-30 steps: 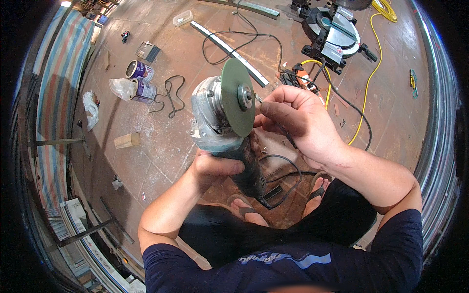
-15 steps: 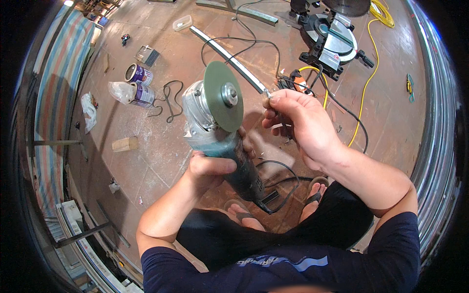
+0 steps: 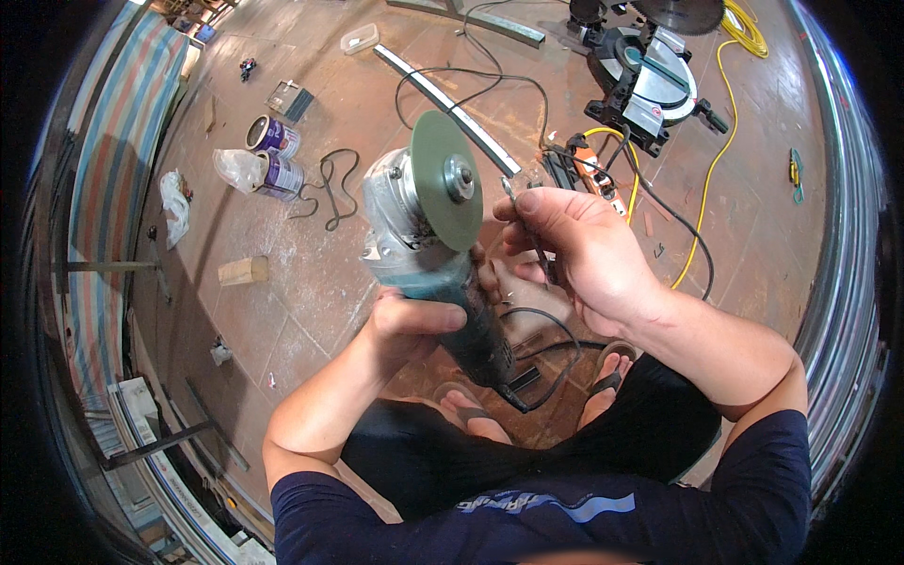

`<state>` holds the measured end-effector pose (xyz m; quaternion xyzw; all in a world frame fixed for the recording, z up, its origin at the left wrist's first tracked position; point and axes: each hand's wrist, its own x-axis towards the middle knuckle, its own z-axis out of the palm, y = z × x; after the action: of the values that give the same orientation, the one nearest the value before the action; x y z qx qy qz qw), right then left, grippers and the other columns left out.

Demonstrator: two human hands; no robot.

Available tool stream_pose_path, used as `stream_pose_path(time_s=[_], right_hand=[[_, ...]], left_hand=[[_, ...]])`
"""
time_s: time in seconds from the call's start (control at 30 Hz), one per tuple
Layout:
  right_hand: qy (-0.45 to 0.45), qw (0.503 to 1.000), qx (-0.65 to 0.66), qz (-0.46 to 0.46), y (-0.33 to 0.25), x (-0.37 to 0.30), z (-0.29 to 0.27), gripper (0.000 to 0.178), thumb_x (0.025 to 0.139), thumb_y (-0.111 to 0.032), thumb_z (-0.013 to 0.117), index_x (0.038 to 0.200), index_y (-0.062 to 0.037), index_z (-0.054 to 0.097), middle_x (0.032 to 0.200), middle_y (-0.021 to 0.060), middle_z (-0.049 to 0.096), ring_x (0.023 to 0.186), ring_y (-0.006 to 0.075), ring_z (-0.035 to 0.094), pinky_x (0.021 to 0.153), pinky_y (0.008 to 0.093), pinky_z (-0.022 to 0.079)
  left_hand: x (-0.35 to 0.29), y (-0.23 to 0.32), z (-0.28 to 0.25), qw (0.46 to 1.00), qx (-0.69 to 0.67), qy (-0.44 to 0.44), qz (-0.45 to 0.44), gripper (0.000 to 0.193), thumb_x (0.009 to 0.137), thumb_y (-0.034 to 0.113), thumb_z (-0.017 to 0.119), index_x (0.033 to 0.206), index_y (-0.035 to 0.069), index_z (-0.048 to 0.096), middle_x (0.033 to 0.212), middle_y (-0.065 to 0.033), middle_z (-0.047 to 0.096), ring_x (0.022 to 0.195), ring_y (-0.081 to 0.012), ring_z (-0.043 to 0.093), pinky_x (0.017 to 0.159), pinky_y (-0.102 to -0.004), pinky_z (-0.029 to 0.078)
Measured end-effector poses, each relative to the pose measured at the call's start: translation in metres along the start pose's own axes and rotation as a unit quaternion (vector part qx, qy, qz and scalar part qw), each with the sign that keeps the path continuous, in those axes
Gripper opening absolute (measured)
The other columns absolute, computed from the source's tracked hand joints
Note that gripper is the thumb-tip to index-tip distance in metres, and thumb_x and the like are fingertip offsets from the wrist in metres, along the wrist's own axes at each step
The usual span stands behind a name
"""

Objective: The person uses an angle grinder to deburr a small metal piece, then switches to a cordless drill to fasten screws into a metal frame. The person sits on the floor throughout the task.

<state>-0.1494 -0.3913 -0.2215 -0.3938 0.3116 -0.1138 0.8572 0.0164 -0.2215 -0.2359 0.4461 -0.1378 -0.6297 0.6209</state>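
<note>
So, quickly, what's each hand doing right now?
Left hand: closed around the teal-and-black angle grinder with a flat round green disc.
Right hand: closed on a slim silver-tipped tool; its exact kind can't be told.

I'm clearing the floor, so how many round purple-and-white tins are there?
2. Both are left of the grinder: the far tin, and the near tin just below it in the picture, with a pale bag at its mouth.
</note>
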Motion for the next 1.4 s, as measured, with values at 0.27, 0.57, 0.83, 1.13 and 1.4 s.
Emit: stream_pose_path(time_s=[0.27, 0.57, 0.83, 1.13, 1.4], right_hand=[[-0.039, 0.999, 0.020, -0.019, 0.0005, 0.0017, 0.0017, 0.025, 0.112, -0.020, 0.065, 0.119, 0.0019, 0.074, 0.097, 0.0044, 0.073, 0.090, 0.0123, 0.071, 0.076, 0.0263, 0.058], [-0.038, 0.998, -0.016, -0.051, -0.0009, 0.0005, 0.0022, 0.028, 0.111, -0.019, 0.066, 0.119, 0.0054, 0.076, 0.103, 0.0101, 0.079, 0.093, 0.0140, 0.074, 0.082, 0.0279, 0.059], [-0.042, 0.996, -0.050, -0.060, -0.0066, -0.0020, 0.0022, 0.028, 0.109, -0.018, 0.068, 0.118, 0.0081, 0.076, 0.105, 0.0123, 0.080, 0.096, 0.0156, 0.076, 0.090, 0.0295, 0.060], [-0.047, 0.995, -0.057, -0.064, -0.0051, 0.0004, -0.0002, 0.028, 0.108, -0.017, 0.068, 0.115, 0.0087, 0.076, 0.102, 0.0129, 0.080, 0.091, 0.0161, 0.076, 0.088, 0.0300, 0.061], [-0.066, 0.993, -0.054, -0.077, -0.0044, 0.0000, -0.0010, 0.028, 0.107, -0.018, 0.067, 0.112, 0.0080, 0.077, 0.099, 0.0119, 0.080, 0.090, 0.0161, 0.077, 0.085, 0.0299, 0.061]], left_hand=[[0.0060, -0.0024, -0.0086, 0.996, -0.011, -0.088, 0.033, 0.076, 0.066, 0.005, 0.076, 0.139, -0.003, 0.057, 0.118, -0.0151, 0.072, 0.113, -0.0321, 0.070, 0.105, -0.0464, 0.056], [0.0015, -0.0009, -0.0009, 0.999, 0.016, -0.044, -0.001, 0.081, 0.063, 0.010, 0.080, 0.139, -0.003, 0.056, 0.117, -0.0155, 0.072, 0.115, -0.0334, 0.069, 0.107, -0.0463, 0.054], [0.0035, -0.0027, -0.0050, 0.997, 0.002, -0.074, 0.016, 0.081, 0.065, 0.008, 0.080, 0.142, -0.002, 0.056, 0.120, -0.0143, 0.071, 0.116, -0.0313, 0.068, 0.107, -0.0451, 0.054], [0.0038, -0.0045, -0.0029, 0.998, 0.006, -0.065, 0.023, 0.081, 0.062, 0.008, 0.081, 0.139, -0.001, 0.057, 0.116, -0.0144, 0.072, 0.113, -0.0332, 0.069, 0.106, -0.0464, 0.054], [0.0034, -0.0069, -0.0072, 0.997, 0.009, -0.072, 0.033, 0.086, 0.065, 0.007, 0.080, 0.147, -0.003, 0.055, 0.121, -0.0151, 0.070, 0.115, -0.0308, 0.069, 0.104, -0.0445, 0.056]])
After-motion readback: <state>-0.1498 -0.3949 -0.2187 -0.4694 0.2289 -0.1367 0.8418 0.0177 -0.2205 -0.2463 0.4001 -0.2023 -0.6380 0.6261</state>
